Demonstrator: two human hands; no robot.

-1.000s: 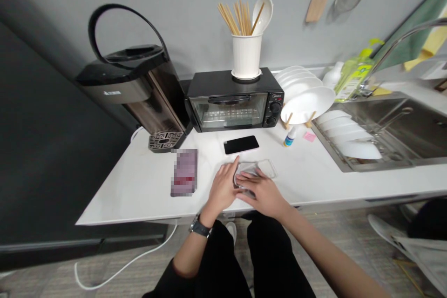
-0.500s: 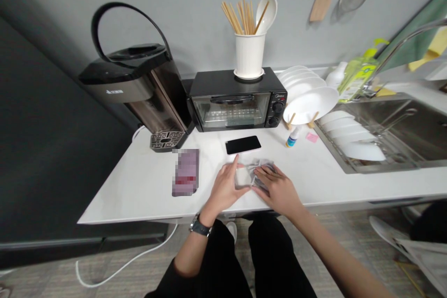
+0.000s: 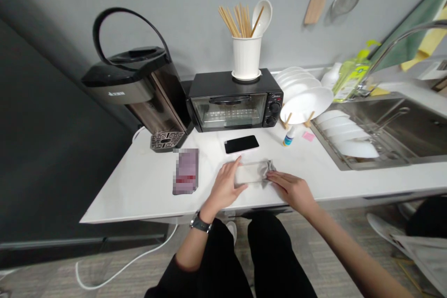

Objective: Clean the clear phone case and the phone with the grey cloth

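Note:
A clear, whitish phone case [image 3: 249, 173] lies flat on the counter near its front edge. My left hand [image 3: 224, 184] grips the left end of it, thumb on the near edge and fingers on the far edge. A crumpled grey cloth [image 3: 268, 170] is under the fingertips of my right hand [image 3: 291, 188], pressed against the case's right end. Just beyond the case rests a phone [image 3: 241, 144] with a dark screen facing up. A blurred-out purple packet [image 3: 186, 170] lies to the left of my left hand.
Behind stand a water dispenser [image 3: 139, 88] and a toaster oven [image 3: 235, 102] topped by a white cup [image 3: 246, 58] of chopsticks. A small bottle [image 3: 288, 137], a pink note [image 3: 308, 136], racked plates [image 3: 307, 104] and a sink [image 3: 419, 123] are to the right.
My right hand has slid the grey cloth rightward along the phone case, uncovering more of it. My left hand keeps its hold at the left end. The view has shifted slightly.

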